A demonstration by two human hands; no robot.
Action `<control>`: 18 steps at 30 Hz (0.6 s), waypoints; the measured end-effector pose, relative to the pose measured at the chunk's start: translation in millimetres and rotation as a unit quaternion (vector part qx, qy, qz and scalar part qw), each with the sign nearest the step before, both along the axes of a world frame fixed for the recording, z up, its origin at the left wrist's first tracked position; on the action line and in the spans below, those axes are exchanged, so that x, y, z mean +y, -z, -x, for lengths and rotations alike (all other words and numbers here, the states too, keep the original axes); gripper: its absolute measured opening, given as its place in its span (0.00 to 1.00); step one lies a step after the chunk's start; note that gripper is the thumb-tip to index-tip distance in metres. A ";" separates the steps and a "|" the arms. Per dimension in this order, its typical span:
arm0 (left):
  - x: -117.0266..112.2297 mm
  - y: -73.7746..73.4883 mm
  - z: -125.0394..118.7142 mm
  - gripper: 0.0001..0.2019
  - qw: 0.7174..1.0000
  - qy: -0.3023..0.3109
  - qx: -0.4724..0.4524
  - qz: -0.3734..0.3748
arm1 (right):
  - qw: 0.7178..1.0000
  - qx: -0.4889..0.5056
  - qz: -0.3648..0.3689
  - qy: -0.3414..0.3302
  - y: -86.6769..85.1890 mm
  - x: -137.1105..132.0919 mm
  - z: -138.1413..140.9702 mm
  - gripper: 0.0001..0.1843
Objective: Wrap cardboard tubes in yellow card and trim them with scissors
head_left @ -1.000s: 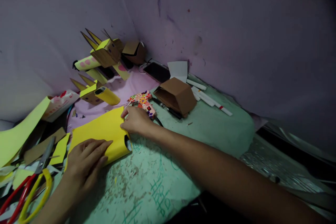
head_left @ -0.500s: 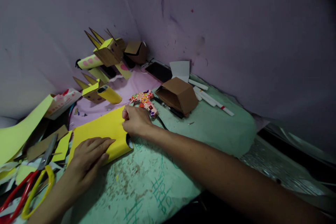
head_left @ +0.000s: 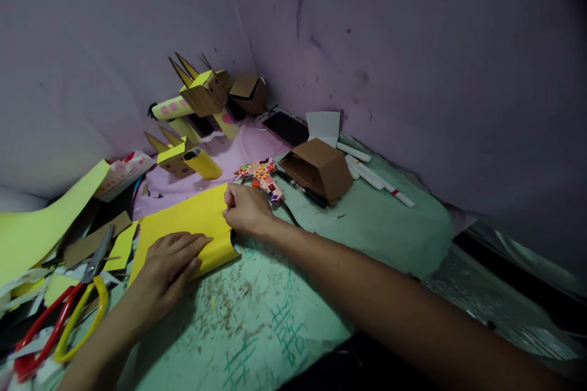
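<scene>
A bright yellow sheet of paper (head_left: pixel 186 214) lies on the green-covered table, its near side curving over into a flattened roll with a dark opening at the right end. My left hand (head_left: pixel 172 266) rests flat on the near curve, fingers stretched out and pointing right. At the far right corner, my right hand (head_left: pixel 247 208) is closed, fingers curled at the sheet's edge; the fingertips are hidden. Just beyond that hand lies a flower-patterned glue gun (head_left: pixel 261 177) with a black cord. Scissors (head_left: pixel 87 293) with red and yellow handles lie left of my left hand.
A cardboard giraffe-like figure (head_left: pixel 204 95) and a yellow-topped cardboard head (head_left: pixel 177 156) stand at the back. An open cardboard piece (head_left: pixel 323 168), pens (head_left: pixel 302 188), white sticks (head_left: pixel 380 180) and a phone (head_left: pixel 287 128) lie right of them. Paper scraps (head_left: pixel 57 287) crowd the left.
The whole scene has shifted a little to the right and slightly down in view as the camera turned. Both hands keep nearly the same places on the yellow paper.
</scene>
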State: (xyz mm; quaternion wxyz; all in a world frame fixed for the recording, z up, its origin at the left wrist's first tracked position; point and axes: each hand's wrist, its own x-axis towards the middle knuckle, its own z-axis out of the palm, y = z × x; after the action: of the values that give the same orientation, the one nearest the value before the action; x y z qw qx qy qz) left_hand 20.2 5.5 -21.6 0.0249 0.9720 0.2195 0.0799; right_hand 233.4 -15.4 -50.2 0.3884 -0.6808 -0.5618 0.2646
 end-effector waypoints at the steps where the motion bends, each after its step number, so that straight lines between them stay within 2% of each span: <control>1: 0.0 -0.1 -0.5 0.17 1.000 -0.003 0.000 0.001 | 1.000 -0.001 -0.001 0.001 0.5 0.4 0.2 0.10; 10: -0.1 4.3 -2.4 0.16 1.000 -0.012 -0.007 0.011 | 1.000 -0.001 0.008 0.004 -0.9 0.3 0.3 0.09; 18: -7.5 5.5 -6.7 0.19 0.998 -0.054 0.003 -0.006 | 1.000 0.021 0.019 0.006 -2.6 0.5 -1.3 0.10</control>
State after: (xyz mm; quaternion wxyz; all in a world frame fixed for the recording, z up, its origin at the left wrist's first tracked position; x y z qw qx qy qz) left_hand 27.0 -2.1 -27.1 0.0143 0.9590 0.2717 0.0790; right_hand 234.6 -14.9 -47.5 0.3889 -0.6855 -0.5443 0.2875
